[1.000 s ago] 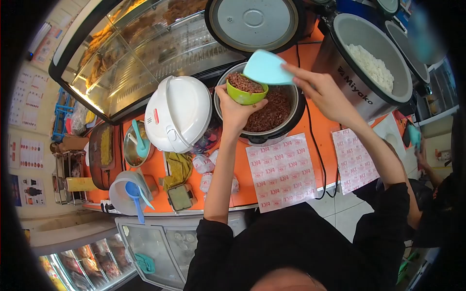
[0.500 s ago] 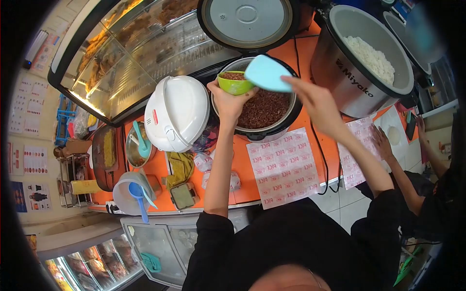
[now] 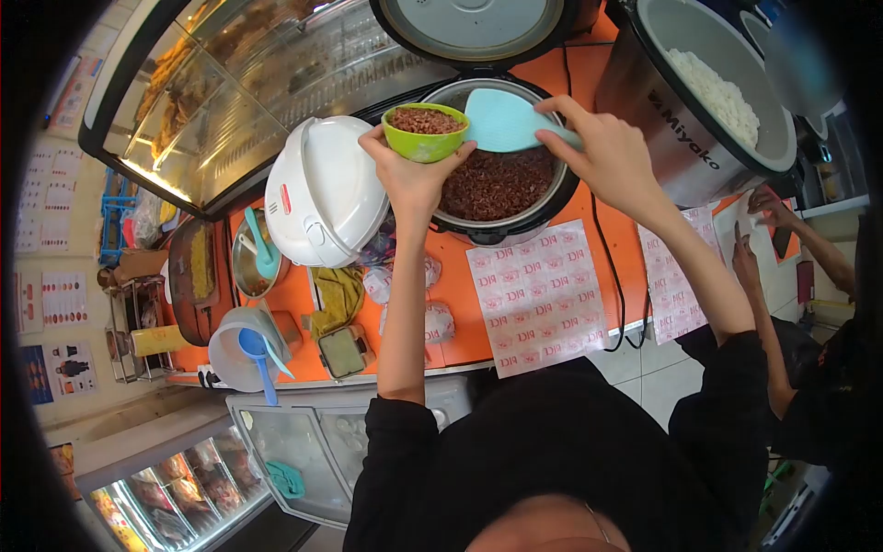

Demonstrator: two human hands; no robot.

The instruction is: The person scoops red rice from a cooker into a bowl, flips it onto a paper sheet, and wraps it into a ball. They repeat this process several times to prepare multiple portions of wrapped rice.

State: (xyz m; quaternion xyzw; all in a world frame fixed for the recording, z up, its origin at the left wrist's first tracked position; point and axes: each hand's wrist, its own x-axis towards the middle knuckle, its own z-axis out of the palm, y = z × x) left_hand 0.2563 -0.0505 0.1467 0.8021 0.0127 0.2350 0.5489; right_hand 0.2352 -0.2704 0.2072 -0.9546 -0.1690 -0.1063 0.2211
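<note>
My left hand (image 3: pixel 411 179) is closed round a small green bowl (image 3: pixel 425 145) filled with dark reddish-brown rice. In my right hand (image 3: pixel 612 152) is a light-blue rice paddle (image 3: pixel 504 121), gripped by its handle, its blade flat beside the bowl's rim. Both are above an open rice cooker (image 3: pixel 549 189) that holds more brown rice (image 3: pixel 497 187). In front of the cooker, a printed paper sheet (image 3: pixel 538 294) lies on the orange counter, touched by neither hand.
A large Miyako cooker (image 3: pixel 644 120) with white rice stands at right, a closed white cooker (image 3: pixel 326 193) at left. A glass food case (image 3: pixel 276 92) is behind. A black cable (image 3: pixel 602 248) crosses the counter. Another person's hands (image 3: pixel 768 207) are at far right, near a second printed sheet (image 3: pixel 681 285).
The bowl has moved slightly left and its rice now shows more fully. The paddle has shifted down from its tilted position to lie level beside the rim. The other person's hands have lifted.
</note>
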